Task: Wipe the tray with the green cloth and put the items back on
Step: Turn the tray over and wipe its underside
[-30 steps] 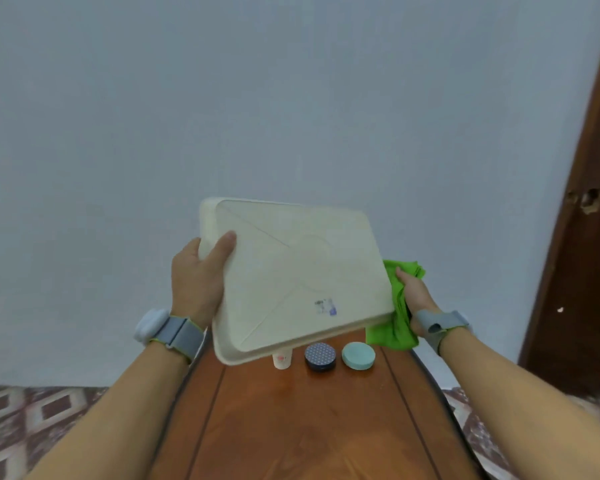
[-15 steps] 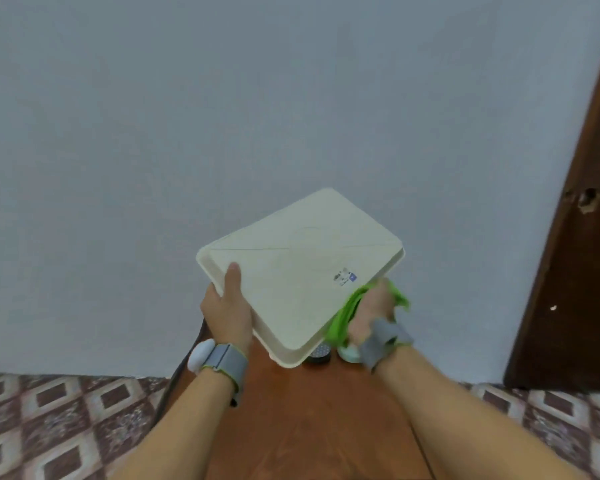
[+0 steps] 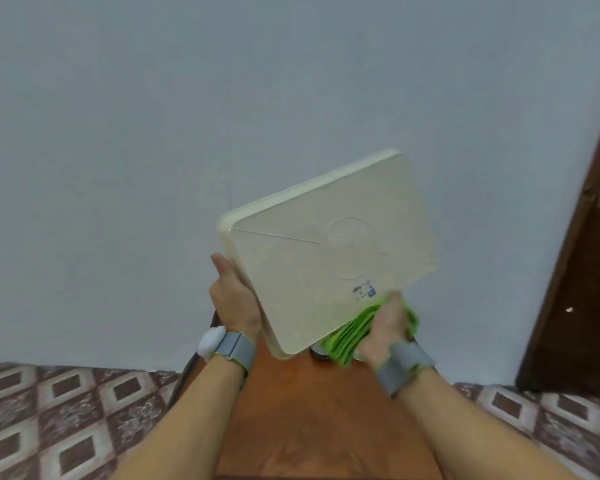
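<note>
A cream rectangular tray (image 3: pixel 329 251) is held up in the air, tilted, with its underside and a small label facing me. My left hand (image 3: pixel 234 299) grips its left edge. My right hand (image 3: pixel 387 327) holds the bunched green cloth (image 3: pixel 349 336) against the tray's lower right edge. Only a dark sliver of one small round item (image 3: pixel 317 351) shows under the tray; the other items are hidden behind tray and cloth.
A narrow brown wooden table (image 3: pixel 312 420) stretches below my arms to a pale blue wall. Patterned floor tiles (image 3: pixel 66 420) lie on both sides. A dark wooden door (image 3: pixel 582 289) stands at the right.
The tray has swung and tipped so its far corner points up and right. My right hand brought the cloth from beside the tray in to its lower edge. The view has shifted.
</note>
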